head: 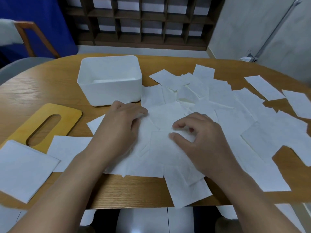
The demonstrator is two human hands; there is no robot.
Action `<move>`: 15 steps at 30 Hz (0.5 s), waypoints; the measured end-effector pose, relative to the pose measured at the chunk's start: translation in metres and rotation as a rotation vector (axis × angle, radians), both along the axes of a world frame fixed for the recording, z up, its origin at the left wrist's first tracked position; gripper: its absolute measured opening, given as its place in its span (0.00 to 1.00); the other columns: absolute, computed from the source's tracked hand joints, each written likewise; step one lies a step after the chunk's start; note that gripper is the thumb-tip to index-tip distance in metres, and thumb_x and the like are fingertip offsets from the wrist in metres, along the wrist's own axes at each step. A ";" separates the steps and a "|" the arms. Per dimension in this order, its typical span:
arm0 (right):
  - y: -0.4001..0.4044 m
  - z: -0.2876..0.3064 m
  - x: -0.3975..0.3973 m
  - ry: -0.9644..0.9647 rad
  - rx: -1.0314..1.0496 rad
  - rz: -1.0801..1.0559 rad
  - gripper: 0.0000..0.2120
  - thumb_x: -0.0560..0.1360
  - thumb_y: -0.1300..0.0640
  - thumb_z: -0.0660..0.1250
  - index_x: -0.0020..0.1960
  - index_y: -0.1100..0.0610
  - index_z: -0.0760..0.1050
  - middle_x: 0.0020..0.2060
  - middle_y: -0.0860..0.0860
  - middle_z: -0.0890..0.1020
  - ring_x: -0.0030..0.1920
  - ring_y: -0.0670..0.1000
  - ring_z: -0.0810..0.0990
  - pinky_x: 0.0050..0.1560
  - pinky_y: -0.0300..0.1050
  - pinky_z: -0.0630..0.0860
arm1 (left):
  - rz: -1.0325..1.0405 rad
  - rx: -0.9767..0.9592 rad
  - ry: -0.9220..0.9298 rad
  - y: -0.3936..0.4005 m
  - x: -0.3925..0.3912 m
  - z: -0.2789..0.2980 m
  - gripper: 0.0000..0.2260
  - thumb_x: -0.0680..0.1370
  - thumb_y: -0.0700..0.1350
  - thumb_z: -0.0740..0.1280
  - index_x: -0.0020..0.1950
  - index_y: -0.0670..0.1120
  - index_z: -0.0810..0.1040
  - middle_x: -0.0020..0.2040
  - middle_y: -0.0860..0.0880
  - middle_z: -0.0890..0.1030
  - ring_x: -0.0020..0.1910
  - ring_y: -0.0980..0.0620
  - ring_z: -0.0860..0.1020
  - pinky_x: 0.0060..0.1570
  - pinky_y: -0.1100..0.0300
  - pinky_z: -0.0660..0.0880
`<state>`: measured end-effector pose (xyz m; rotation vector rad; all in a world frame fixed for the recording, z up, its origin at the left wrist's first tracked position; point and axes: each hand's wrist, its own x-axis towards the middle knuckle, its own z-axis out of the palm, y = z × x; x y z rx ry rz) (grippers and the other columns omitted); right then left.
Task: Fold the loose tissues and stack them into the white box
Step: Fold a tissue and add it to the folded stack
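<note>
Pretty even indoor light, soft and a bit dim, with a cool bluish cast on the pale paper tissues (168, 148). Shadows are faint, just a soft one under each hand. No real glare on the oval light-wood counter (42, 91). The wide lens bows the counter's edges, and the corners smear, especially the dark wooden lattice shelf (143, 22) and far right edge. Overall slightly soft.

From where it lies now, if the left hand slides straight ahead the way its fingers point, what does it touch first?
Probably the white box. The left hand lies on the loose tissues, fingers aimed up-right towards the box's near right corner; it may just miss it.
</note>
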<state>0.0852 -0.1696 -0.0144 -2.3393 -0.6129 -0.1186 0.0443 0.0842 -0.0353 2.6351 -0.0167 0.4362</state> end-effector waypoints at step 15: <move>0.061 -0.011 -0.006 0.009 -0.050 0.045 0.15 0.83 0.44 0.71 0.67 0.47 0.83 0.57 0.40 0.81 0.58 0.43 0.76 0.64 0.47 0.76 | 0.075 0.002 -0.068 0.009 -0.005 0.005 0.10 0.80 0.40 0.75 0.58 0.53 0.89 0.52 0.56 0.84 0.56 0.50 0.69 0.56 0.55 0.62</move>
